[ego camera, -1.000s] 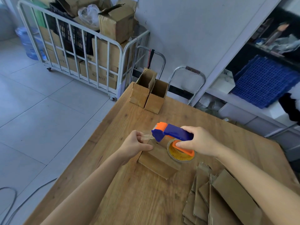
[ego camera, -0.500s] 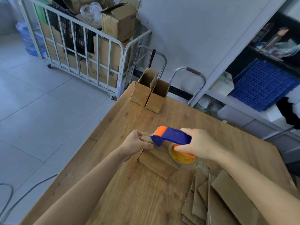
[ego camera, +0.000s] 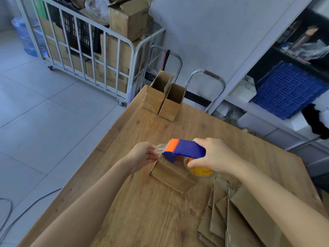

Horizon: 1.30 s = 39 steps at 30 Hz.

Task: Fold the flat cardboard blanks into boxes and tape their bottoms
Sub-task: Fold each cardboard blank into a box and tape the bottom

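While both hands point(ego camera: 142, 154) work, two finished boxes point(ego camera: 164, 100) stand well apart.

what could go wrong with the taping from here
1. The left hand pinches a loose, crinkled tape end in the air; it may fold onto itself or land crooked on the box.
2. The box lies free on the table, with neither hand pressing on it, so the dispenser in the right hand could drag it.
3. The flat blanks lie near the right forearm and might get knocked.
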Motion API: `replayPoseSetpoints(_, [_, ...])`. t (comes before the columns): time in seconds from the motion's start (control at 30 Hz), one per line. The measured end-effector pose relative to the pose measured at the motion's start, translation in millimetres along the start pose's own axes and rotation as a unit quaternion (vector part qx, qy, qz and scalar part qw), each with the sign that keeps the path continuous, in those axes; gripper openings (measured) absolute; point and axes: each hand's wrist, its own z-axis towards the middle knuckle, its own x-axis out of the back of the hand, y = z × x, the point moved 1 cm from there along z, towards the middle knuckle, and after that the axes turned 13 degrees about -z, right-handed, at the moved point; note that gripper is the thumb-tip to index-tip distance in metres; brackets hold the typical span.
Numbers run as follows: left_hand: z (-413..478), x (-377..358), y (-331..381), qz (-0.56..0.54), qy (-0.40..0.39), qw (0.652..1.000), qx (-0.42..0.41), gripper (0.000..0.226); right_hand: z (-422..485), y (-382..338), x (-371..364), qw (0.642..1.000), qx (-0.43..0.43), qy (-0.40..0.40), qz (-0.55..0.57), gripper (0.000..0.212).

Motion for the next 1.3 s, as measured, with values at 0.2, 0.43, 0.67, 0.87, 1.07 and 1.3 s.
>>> replayPoseSetpoints(0.2, [12.4, -12.7, -18.1, 0.268, 0.087, 0.953, -0.113, 0.022, -1.2, -3.9, 3.1, 1.000, 0.013, -0.002, -0.005, 0.052])
replayPoseSetpoints(0.43, [10.3, -8.3, -31.2, 0.197, 0.111, 0.966, -0.124, 0.030, -2.5, -3.6, 0.7, 1.000, 0.012, 0.005, -0.007, 0.052])
replayPoseSetpoints(0.67, [6.8, -12.0, -31.6, 0.231, 0.103, 0.954, -0.158, 0.023, -1.9, -4.6, 0.5, 1.000, 0.013, 0.002, -0.012, 0.052])
replayPoseSetpoints(0.87, [0.2, 6.8, -45.3, 0.281, 0.148, 0.943, -0.102, 0.036, -2.3, -3.5, 0.7, 0.999, 0.023, -0.003, -0.026, 0.052])
replayPoseSetpoints(1.07, [-34.5, 14.5, -49.5, 0.330, -0.080, 0.916, -0.212, 0.080, -1.9, -4.9, 0.1, 0.999, 0.026, -0.002, -0.021, 0.052])
replayPoseSetpoints(1.3, [-15.2, -7.9, -18.3, 0.431, -0.158, 0.876, -0.149, 0.126, -4.6, -8.6, 5.3, 0.999, 0.022, -0.001, -0.028, 0.048])
